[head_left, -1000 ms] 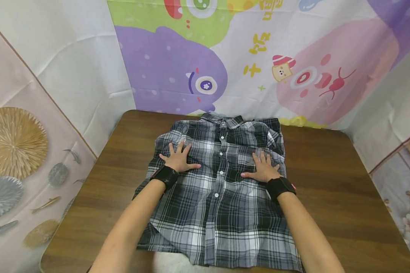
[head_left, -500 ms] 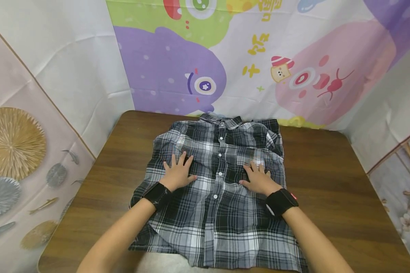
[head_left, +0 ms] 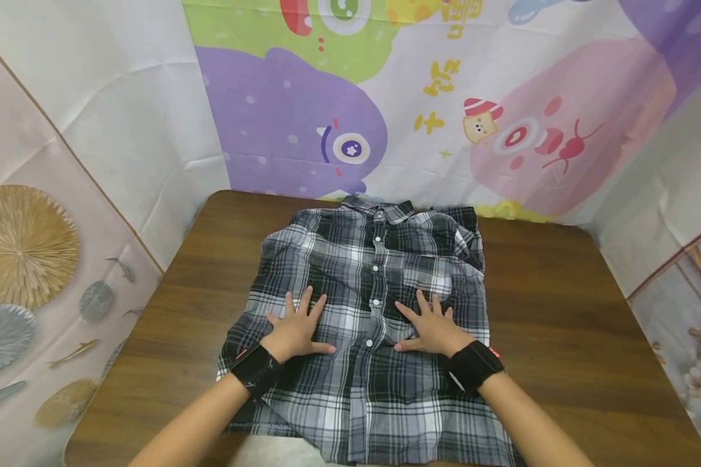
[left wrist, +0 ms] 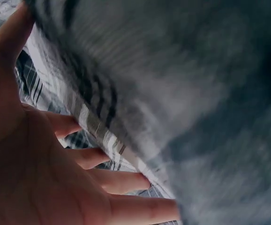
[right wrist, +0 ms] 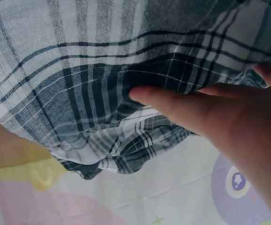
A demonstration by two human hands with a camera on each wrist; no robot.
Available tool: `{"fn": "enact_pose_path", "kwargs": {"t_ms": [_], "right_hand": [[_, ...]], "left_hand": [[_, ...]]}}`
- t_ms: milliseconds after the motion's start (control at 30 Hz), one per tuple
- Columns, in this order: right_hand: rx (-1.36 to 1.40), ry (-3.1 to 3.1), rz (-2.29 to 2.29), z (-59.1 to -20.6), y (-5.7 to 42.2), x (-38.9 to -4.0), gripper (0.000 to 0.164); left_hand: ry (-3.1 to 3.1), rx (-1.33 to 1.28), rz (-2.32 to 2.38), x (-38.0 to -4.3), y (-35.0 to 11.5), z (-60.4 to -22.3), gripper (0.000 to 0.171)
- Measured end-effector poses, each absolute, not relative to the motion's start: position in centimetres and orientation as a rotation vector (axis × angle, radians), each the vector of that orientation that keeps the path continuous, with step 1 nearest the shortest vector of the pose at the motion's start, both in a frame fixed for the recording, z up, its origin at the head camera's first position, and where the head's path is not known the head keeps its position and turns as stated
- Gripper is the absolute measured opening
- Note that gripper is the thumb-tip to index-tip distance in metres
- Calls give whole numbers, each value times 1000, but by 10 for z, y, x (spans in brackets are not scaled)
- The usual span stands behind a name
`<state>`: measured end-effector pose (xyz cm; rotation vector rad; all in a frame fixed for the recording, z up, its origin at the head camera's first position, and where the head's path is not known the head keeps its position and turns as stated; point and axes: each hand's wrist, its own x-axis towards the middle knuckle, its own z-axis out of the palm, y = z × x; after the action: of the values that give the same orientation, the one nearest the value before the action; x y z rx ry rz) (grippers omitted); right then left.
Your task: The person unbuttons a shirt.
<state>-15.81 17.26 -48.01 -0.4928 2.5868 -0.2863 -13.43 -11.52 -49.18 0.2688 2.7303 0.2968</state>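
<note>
A black, grey and white plaid button-up shirt (head_left: 350, 259) lies front side up, its collar toward the back of the table and its row of white buttons running down the middle. With fingers spread, my left hand (head_left: 296, 331) rests on the left part of the shirt front. On the other side of the buttons, my right hand (head_left: 435, 327) lies spread on the cloth below the chest pocket. The left wrist view shows the left palm and fingers (left wrist: 126, 180) against the fabric. In the right wrist view, the thumb or a fingertip of the right hand (right wrist: 220, 112) touches the plaid cloth.
The brown wooden table (head_left: 561, 311) extends to both sides of the shirt. Behind it hangs a cartoon-printed cloth (head_left: 304, 123), and patterned panels (head_left: 152, 130) stand at left and right. Something pale (head_left: 269, 451) shows below the shirt's hem at the front.
Both hands have slid down the shirt, from the chest toward the hem, with fingers staying spread. The shirt keeps nearly the same place, its left sleeve area shifting slightly.
</note>
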Motion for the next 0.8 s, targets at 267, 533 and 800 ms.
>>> {"fn": "enact_pose_path", "kwargs": {"t_ms": [267, 533, 800], "right_hand": [[-529, 2608, -307, -483, 173, -155, 91], [-542, 2647, -348, -485, 177, -151, 86], [-531, 2645, -362, -481, 181, -144, 81]], "left_hand": [[2759, 240, 279, -130, -108, -496, 114], [2756, 231, 299, -131, -108, -496, 113], [2748, 282, 285, -129, -112, -491, 103]]}}
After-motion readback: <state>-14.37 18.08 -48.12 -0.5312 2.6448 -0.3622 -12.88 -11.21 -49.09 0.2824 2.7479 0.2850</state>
